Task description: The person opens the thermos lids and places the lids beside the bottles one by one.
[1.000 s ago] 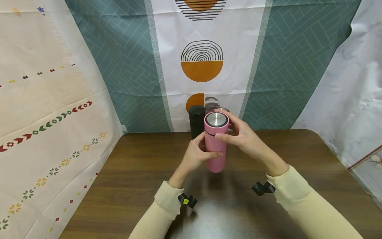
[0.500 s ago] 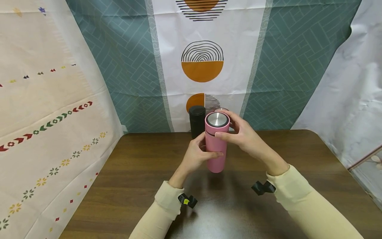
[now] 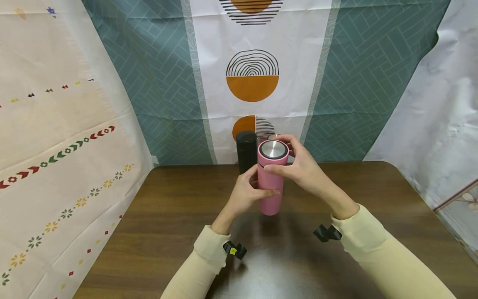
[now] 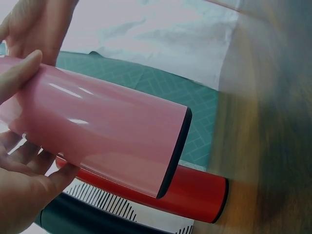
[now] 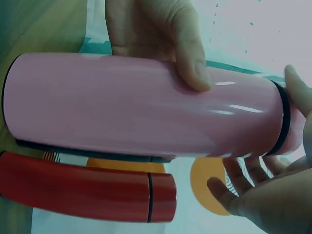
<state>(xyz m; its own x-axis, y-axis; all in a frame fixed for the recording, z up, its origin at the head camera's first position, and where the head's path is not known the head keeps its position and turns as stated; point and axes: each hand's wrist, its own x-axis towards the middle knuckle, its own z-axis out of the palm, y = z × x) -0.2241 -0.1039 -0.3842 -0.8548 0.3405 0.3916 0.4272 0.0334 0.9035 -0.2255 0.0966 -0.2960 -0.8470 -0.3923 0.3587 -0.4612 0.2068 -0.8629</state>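
Observation:
A pink thermos flask [image 3: 270, 182] with a steel-topped lid [image 3: 274, 149] is held upright, slightly tilted, above the wooden table. My left hand [image 3: 244, 193] grips its body, the thumb in front and the fingers behind. My right hand [image 3: 304, 168] is around the lid, its thumb near the dark seam and its fingers on the far side. In the right wrist view the lid lies partly behind that hand [image 5: 273, 195], so its fingertip contact is unclear. The flask's dark base [image 4: 176, 153] shows in the left wrist view.
Behind the pink flask stand a black flask [image 3: 246, 151] and a red flask [image 5: 87, 187], the red one mostly hidden in the head view. The wooden table [image 3: 179, 199] meets a patterned cloth [image 3: 168, 83] at its back edge.
My right thumb has slid a little left across the lid's lower edge, and the fingers behind have shifted slightly right. The flask top leans marginally right; my left hand keeps its grip.

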